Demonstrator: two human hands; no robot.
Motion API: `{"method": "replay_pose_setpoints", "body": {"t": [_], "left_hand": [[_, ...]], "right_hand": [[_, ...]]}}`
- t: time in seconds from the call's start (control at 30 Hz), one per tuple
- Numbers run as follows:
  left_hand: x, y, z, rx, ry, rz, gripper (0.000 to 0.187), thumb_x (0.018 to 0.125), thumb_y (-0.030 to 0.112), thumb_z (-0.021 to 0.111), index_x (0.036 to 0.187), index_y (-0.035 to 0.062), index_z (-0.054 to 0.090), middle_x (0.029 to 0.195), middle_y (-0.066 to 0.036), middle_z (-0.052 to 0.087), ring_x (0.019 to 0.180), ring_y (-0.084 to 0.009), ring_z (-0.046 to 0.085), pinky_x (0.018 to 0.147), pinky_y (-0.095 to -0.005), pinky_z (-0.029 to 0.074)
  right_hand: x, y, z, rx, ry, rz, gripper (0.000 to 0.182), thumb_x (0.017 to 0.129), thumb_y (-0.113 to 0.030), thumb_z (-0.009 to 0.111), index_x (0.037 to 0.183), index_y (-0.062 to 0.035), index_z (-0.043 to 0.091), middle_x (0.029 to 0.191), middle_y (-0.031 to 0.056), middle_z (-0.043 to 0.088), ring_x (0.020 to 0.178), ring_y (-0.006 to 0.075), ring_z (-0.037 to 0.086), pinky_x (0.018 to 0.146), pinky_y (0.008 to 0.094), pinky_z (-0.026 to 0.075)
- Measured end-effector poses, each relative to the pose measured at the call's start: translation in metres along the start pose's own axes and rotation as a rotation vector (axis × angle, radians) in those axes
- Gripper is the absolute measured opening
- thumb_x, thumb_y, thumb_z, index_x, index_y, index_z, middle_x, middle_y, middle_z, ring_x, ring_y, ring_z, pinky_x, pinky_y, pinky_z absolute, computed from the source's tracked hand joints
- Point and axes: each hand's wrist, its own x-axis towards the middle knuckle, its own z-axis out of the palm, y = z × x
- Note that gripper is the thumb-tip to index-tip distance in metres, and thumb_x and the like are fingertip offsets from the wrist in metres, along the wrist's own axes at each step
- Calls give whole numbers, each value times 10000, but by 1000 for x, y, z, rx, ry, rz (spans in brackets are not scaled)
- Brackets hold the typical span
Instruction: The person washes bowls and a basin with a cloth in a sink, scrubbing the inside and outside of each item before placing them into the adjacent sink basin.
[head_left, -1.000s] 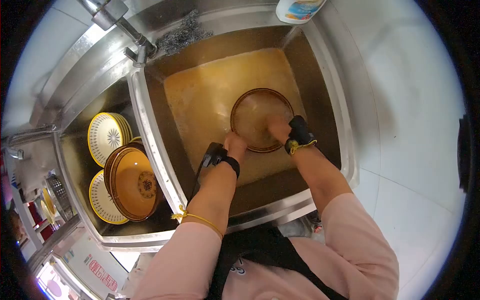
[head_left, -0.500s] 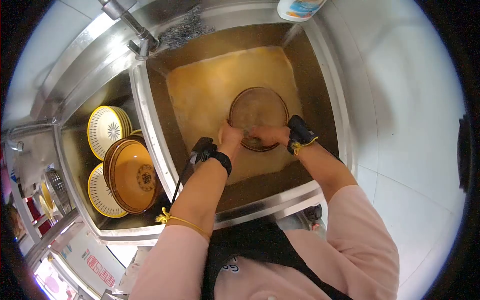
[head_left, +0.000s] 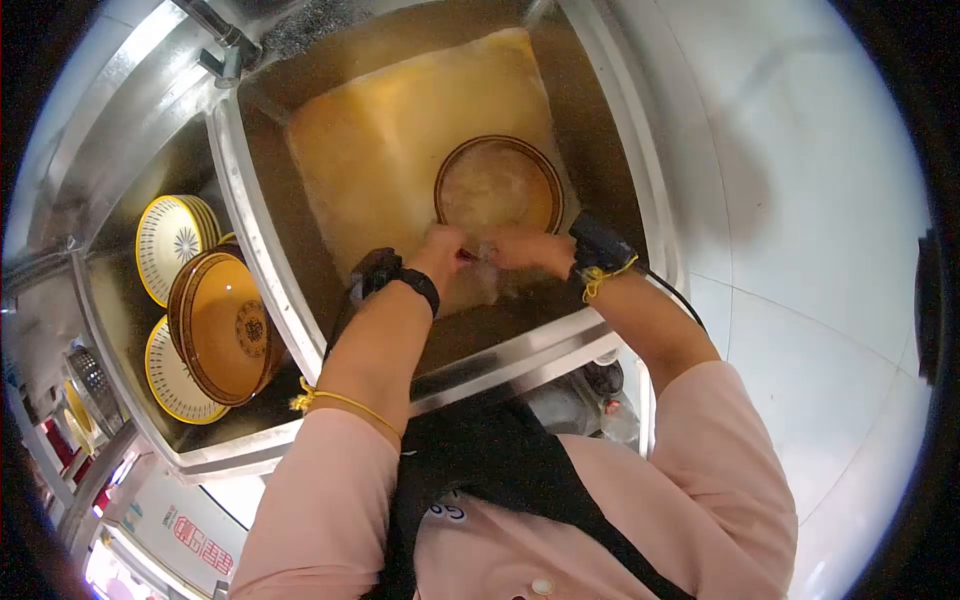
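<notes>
In the right-hand sink basin (head_left: 620, 130), a round brown bowl (head_left: 500, 185) with a dark rim sits in the cloudy yellowish water (head_left: 400, 130). Just at the bowl's near edge, my left hand (head_left: 444, 248) and my right hand (head_left: 530, 252) come together with curled fingers. Between them is something small, greyish and wet; its kind is too blurred to tell, and a dark reddish bit shows by the left fingers. Splashed water trails below the hands. Both wrists carry black straps and devices.
The left basin holds stacked brown bowls (head_left: 222, 330) and white patterned plates with yellow rims (head_left: 170, 245). A metal divider (head_left: 262, 230) separates the basins. A faucet (head_left: 225, 50) and steel-wool-like scouring material (head_left: 310, 25) are at the back. A tiled wall (head_left: 800, 200) borders the right side.
Both hands have drawn back from inside the bowl to its near edge, and splashes now show below them. The camera view has shifted, moving the sink up and left in the picture.
</notes>
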Motion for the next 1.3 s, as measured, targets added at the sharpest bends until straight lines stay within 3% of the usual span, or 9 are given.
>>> {"method": "replay_pose_setpoints", "body": {"t": [0.43,0.57,0.63,0.73,0.87,0.93,1.03,1.1,1.3], "left_hand": [[-94,43,13,1010,241,273,317,755,22,483,1037,-111,422,996,-287,510,758,-379,587,488,-463,525],[-112,56,5,1141,204,291,239,742,39,458,896,-138,506,831,-261,580,598,-344,607,431,-407,509],[-109,63,-4,1203,162,273,232,739,39,446,868,-138,522,798,-250,590,571,-325,610,435,-390,509],[-122,68,-14,1403,110,77,270,740,56,450,948,-107,509,851,-242,585,566,-303,614,433,-365,509],[-143,77,-32,1136,129,333,382,714,63,516,1080,-24,450,881,-211,578,591,-319,609,423,-383,522],[-145,78,-44,1016,98,304,455,701,71,562,1132,17,424,861,-180,581,587,-319,604,401,-399,523],[-171,77,-44,708,77,301,472,696,31,525,1153,24,404,908,-161,572,673,-306,607,448,-419,532],[-178,75,-43,486,160,411,478,698,33,495,1168,35,408,987,-171,536,729,-303,602,424,-393,529],[-186,64,-30,172,161,669,535,706,19,516,1213,49,350,983,-130,525,774,-260,597,465,-378,537]], "right_hand": [[-67,-22,-80,198,752,-192,303,753,-96,517,1050,-37,498,1032,168,513,978,333,485,777,379,418],[-41,-72,-93,13,655,-496,224,728,-114,541,939,-41,540,1004,109,507,957,316,480,767,370,415],[-43,-98,-106,-575,789,-561,187,693,-87,548,875,-42,550,963,91,534,874,316,518,731,375,426],[-32,-118,-121,-658,514,-541,227,627,-94,582,848,-50,554,909,104,566,817,314,549,692,380,438],[-5,-71,-132,-617,365,-452,305,607,-118,598,899,-41,557,868,135,585,776,318,565,655,392,446],[26,-17,-101,-144,710,-151,270,653,-192,582,837,5,605,774,197,601,701,343,587,597,418,480],[-4,-6,-83,-72,667,-72,261,699,-217,571,849,-8,612,746,169,608,693,299,598,590,406,484],[-30,-18,-77,930,286,270,286,722,-146,565,973,-13,530,902,132,590,805,252,580,690,391,460],[-18,-43,-22,1905,224,160,299,769,-79,525,1061,-45,470,957,104,557,859,227,557,719,365,475]]}}
